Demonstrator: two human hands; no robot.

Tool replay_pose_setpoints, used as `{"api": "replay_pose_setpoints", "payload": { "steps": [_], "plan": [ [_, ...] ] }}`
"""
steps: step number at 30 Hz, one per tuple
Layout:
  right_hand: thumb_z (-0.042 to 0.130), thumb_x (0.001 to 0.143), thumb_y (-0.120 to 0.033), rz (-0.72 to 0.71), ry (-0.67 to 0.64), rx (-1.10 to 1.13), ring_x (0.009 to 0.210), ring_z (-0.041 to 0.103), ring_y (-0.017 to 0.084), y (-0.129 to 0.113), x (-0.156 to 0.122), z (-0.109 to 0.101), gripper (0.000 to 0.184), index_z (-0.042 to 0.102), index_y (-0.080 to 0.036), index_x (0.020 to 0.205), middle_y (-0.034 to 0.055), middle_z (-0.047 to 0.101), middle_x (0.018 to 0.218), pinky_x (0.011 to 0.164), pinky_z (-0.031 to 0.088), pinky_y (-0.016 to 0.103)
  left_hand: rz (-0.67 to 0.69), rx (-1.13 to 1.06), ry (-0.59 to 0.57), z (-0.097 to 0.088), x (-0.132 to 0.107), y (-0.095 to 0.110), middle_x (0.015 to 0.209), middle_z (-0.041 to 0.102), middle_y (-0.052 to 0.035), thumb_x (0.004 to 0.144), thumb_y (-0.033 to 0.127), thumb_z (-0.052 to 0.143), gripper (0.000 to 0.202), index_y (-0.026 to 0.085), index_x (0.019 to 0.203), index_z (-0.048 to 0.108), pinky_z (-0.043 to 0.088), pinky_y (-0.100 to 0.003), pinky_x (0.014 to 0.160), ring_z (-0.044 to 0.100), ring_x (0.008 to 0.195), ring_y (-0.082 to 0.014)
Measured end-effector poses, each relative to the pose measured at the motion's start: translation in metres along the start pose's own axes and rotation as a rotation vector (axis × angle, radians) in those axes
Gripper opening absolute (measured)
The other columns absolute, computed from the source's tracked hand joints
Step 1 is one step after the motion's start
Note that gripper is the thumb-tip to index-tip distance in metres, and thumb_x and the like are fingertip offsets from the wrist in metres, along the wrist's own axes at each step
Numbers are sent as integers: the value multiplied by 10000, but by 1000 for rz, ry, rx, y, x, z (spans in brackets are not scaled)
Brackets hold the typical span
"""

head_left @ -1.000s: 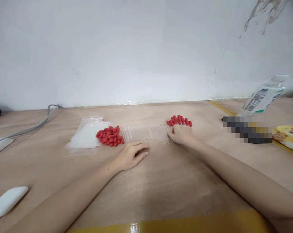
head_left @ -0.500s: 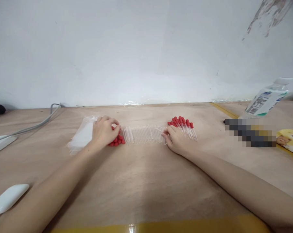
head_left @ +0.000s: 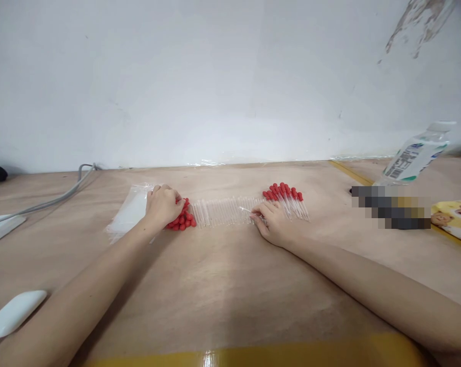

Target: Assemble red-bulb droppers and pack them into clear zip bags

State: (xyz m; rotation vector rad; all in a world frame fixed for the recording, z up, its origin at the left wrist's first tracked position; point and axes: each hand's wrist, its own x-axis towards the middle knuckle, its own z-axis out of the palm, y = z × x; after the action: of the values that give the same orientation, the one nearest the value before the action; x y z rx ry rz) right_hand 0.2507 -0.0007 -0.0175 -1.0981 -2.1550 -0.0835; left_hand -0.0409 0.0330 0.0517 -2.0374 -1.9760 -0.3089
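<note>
Thin clear tubes (head_left: pixel 218 213) lie side by side in a row across the middle of the table. My right hand (head_left: pixel 272 221) pinches one clear tube (head_left: pixel 245 209) between thumb and fingers, its end sticking out to the left over the row. Just behind that hand rests a fan of clear droppers (head_left: pixel 287 195) with red rubber bulbs on their far ends. My left hand (head_left: pixel 163 206) is closed at a pile of loose red rubber bulbs (head_left: pixel 182 222), left of the row. Its fingertips are hidden, so whether a bulb is between them does not show.
Clear plastic bags (head_left: pixel 129 216) lie beside my left hand. Further left are a grey cable (head_left: pixel 62 196) and a white rounded device (head_left: pixel 16 312). To the right stand a tilted plastic bottle (head_left: pixel 417 155), a blurred-out dark object (head_left: pixel 394 208) and a yellow printed packet (head_left: pixel 454 219).
My right hand has drawn slightly left and now shows a tube lifted at an angle from the row. The fingers of my left hand have closed lower onto the red bulbs.
</note>
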Motion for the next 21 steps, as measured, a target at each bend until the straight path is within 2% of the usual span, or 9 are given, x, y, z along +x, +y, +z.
{"api": "replay_pose_setpoints", "payload": {
  "steps": [3,10,13,15,17,19,21],
  "plan": [
    [407,884,-240,-12,-2,-7,754,550,171,0,-1,-1,137,524,-178,846,54,621,822,751,343,323,-13,-6,22,-2,-2,5,977,604,-135,770,372,495,285,171,805,693,363,-419,840,471,1012,-325],
    [399,885,-248,-7,0,-10,769,549,173,-1,0,-1,154,532,-186,839,53,621,821,762,355,321,-49,96,-58,0,8,11,941,575,-191,724,432,547,330,135,727,692,352,-441,809,458,997,-366],
    [402,881,-243,-3,-3,-2,768,553,176,1,1,0,156,539,-185,835,57,621,819,760,365,325,-53,61,-1,-2,7,13,925,580,-182,749,389,530,299,132,710,677,368,-451,802,466,987,-361],
    [394,882,-240,8,10,23,780,555,182,1,1,0,166,550,-182,873,64,617,822,754,381,327,23,-40,114,-6,-3,18,908,582,-163,768,347,516,261,135,700,652,381,-446,816,478,974,-339],
    [375,889,-236,6,33,67,796,554,185,-1,1,-2,202,554,-173,957,74,611,839,743,401,322,206,-227,232,-8,-21,29,876,585,-123,796,300,494,206,146,724,609,404,-400,830,509,932,-278],
    [357,897,-236,-21,39,124,796,553,176,-5,-1,-5,239,552,-166,1015,79,602,857,730,420,308,409,-464,165,-6,-44,43,858,595,-74,838,270,456,157,160,805,562,446,-339,758,553,833,-208],
    [352,901,-240,-59,10,175,791,554,161,-13,-2,-9,247,558,-172,1020,77,598,888,720,431,290,463,-643,60,2,-65,56,803,609,-44,862,266,447,134,167,833,532,463,-303,675,577,741,-173]
  ]
}}
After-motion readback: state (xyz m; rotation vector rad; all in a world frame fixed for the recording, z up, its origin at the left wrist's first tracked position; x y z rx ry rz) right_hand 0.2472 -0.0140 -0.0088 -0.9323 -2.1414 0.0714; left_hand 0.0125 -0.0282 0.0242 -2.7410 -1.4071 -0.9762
